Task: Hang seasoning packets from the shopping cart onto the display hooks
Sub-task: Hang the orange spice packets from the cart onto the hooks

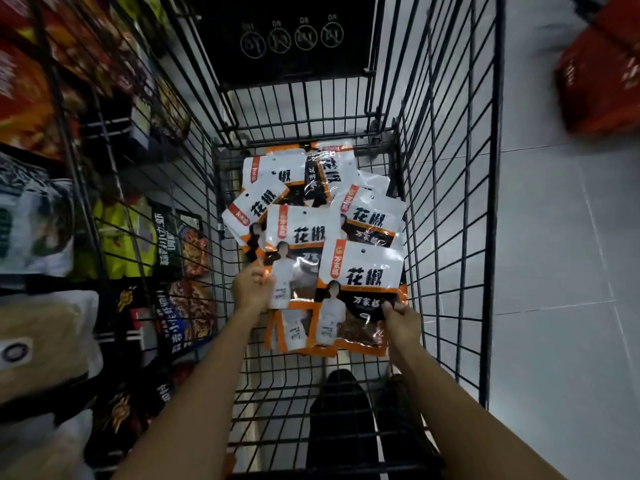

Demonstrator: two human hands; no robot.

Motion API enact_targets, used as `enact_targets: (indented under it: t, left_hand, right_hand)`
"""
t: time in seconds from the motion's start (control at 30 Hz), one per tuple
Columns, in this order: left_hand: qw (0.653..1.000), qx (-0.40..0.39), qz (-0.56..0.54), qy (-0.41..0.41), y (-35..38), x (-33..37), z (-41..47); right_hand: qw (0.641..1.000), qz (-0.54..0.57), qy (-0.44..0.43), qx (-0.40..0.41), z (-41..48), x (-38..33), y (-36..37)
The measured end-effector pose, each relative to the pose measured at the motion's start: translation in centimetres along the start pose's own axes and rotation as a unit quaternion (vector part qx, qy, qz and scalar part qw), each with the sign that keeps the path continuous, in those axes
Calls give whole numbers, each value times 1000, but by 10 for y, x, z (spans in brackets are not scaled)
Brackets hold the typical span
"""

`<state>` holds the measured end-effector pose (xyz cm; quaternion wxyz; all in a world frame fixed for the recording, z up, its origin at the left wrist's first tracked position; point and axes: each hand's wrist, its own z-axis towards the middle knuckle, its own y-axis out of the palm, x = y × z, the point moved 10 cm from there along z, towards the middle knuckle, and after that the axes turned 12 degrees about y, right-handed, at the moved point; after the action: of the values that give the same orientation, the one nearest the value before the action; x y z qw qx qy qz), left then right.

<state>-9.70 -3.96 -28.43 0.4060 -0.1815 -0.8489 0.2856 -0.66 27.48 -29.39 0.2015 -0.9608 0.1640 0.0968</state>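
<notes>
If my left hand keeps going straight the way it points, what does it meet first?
Probably the tilted packet lying just beyond the packet your left hand pinches; depth is unclear.

Packets (374, 216): each shows large black characters 花椒 on a white field. Front packet (360, 271): the orange oval label (335, 263) at upper left reads 万家, third character illegible; the dark band below repeats 万家. Middle packet (304, 233): same 花椒 print. Cart panel (287, 67): four white crossed-out circle signs (306, 36); captions above them illegible. Shelf bags (166, 237): sideways Chinese print, too blurred to read.
</notes>
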Motion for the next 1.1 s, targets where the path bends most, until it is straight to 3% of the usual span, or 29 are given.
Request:
enact_targets:
  t: [0.17,0.27,0.53,0.7,0.93,1.1]
  left_hand:
    - [997,-37,-19,-62,-6,-39,-11]
    - [995,8,-23,-101,-12,-37,-13]
    - [995,81,-37,-36,-5,-3,0]
    - [988,80,-99,-83,-6,-9,3]
    - [979,10,-180,-94,-7,-14,3]
    - [967,-46,-232,-91,2,-7,-7]
  right_hand:
    - [1000,-5,-14,-10,4,-16,2]
    - [998,-27,-20,-47,5,-19,10]
    - [996,-73,-42,-40,12,-28,18]
    - [996,-42,-57,-55,9,-41,24]
    - [989,23,-35,-138,-5,-47,32]
    - [985,-2,-58,-165,-21,-50,34]
